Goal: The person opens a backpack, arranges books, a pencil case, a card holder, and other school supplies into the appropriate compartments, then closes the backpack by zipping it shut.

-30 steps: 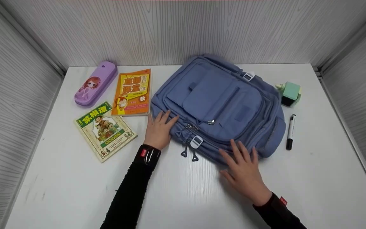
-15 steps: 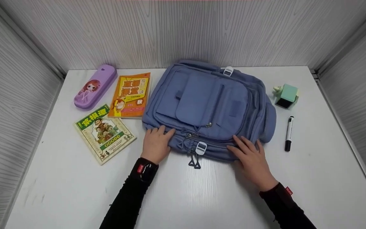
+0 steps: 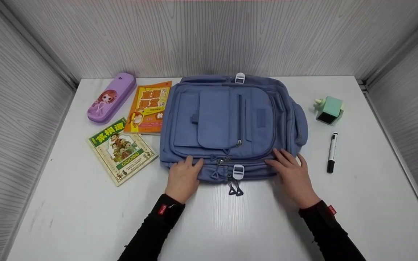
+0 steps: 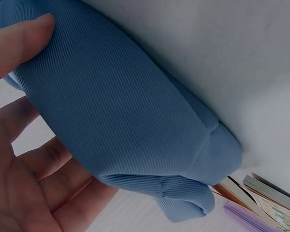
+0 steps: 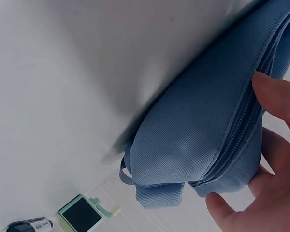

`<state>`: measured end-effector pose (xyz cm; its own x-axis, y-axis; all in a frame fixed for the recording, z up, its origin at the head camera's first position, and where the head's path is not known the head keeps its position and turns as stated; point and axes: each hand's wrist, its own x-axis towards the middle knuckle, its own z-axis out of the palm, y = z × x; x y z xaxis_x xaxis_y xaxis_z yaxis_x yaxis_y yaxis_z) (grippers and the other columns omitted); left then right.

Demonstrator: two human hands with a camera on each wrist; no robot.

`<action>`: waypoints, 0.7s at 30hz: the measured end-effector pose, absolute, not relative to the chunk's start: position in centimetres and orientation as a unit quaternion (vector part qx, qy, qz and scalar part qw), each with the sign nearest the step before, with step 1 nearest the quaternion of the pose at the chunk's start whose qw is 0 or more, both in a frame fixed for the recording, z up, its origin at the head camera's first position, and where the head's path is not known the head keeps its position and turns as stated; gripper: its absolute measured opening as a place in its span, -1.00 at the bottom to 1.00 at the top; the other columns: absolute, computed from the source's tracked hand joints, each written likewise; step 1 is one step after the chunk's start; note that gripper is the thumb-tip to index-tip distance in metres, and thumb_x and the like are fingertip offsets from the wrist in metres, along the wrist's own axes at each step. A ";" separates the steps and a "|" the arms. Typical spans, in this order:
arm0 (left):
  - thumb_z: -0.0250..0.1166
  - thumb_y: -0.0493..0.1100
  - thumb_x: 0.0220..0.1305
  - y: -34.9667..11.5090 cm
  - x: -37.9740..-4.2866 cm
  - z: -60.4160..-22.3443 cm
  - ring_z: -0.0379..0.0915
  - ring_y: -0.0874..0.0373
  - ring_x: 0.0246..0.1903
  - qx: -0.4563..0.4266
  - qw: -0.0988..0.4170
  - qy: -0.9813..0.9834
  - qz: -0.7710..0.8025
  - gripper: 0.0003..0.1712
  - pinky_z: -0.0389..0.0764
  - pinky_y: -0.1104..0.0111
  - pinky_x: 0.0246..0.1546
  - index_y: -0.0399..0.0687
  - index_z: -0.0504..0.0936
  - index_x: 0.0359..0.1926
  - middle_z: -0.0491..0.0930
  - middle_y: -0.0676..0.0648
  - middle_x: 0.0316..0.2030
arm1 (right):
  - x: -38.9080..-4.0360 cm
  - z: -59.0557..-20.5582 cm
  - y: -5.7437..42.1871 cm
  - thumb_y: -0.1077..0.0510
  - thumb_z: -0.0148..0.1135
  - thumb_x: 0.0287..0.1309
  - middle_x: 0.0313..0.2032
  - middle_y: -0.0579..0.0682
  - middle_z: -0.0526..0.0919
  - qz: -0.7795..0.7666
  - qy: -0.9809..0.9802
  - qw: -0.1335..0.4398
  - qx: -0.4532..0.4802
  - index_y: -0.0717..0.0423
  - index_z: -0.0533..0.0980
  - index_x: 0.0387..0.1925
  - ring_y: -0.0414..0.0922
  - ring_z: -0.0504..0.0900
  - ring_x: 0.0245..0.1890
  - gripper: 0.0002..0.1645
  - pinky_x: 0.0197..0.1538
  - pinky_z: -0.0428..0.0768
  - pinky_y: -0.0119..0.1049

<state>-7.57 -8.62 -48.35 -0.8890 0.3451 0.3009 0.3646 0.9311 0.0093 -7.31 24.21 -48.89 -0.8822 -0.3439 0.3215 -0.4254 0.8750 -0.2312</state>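
Note:
A blue backpack [image 3: 218, 119] lies flat on its back, its front pocket facing up and its near side toward me. My left hand [image 3: 184, 181] holds the near left edge, fingers over the top and thumb on the side, as the left wrist view shows the thumb [image 4: 31, 38] against the cloth. Farther right on that edge, my right hand [image 3: 294, 177] holds the bag with fingers on top; its thumb [image 5: 275, 96] sits beside a zipper [image 5: 237, 130] in the right wrist view. Two triangular zipper pulls [image 3: 236, 190] hang between the hands.
Left of the backpack are an orange book [image 3: 147, 108], partly covered by it, a green and cream book [image 3: 123, 154] and a purple pencil case [image 3: 111, 98]. A mint green box-shaped item [image 3: 330, 108] and a black and white marker [image 3: 332, 152] lie right. A wall [image 3: 209, 36] stands behind.
The backpack has turned from a slant to nearly square with the table and shifted left, over the orange book's edge. My right hand has moved up and right onto the bag's edge.

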 end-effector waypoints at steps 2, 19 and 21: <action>0.57 -0.15 -0.21 -8.6 -7.6 -48.4 0.56 -0.04 -0.48 -0.184 0.156 -0.970 -0.029 -0.37 0.54 0.18 -0.46 0.02 0.68 0.03 0.62 -0.18 -0.23 | -7.0 -48.9 23.8 0.53 0.27 -0.01 0.28 0.23 0.53 0.150 -0.956 0.157 0.197 0.04 0.62 0.05 0.20 0.44 0.32 -0.42 0.31 0.20 0.39; 0.60 -0.11 -0.19 -8.6 -7.5 -48.7 0.58 -0.05 -0.46 -0.182 0.151 -0.971 -0.037 -0.32 0.58 0.15 -0.45 0.01 0.66 0.09 0.63 -0.21 -0.17 | -3.9 -48.4 14.7 0.21 0.36 0.10 -0.37 0.07 0.67 0.277 -0.957 -0.037 0.076 0.26 0.67 -0.24 -0.07 0.64 -0.36 -0.80 -0.26 0.63 -0.14; 0.59 -0.11 -0.20 -8.5 -7.5 -48.8 0.58 -0.05 -0.48 -0.181 0.153 -0.971 -0.036 -0.32 0.58 0.16 -0.46 0.01 0.66 0.08 0.64 -0.21 -0.17 | -4.1 -48.4 14.3 0.16 0.38 0.09 -0.39 0.05 0.67 0.249 -0.965 -0.039 0.070 0.20 0.68 -0.32 -0.05 0.65 -0.38 -0.83 -0.30 0.61 -0.12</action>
<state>-7.46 -8.51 -48.76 -0.8877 0.3395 0.3110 0.3619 0.9321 0.0154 -4.08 14.27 -48.42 -0.9872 -0.1544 -0.0401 -0.1156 0.8659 -0.4866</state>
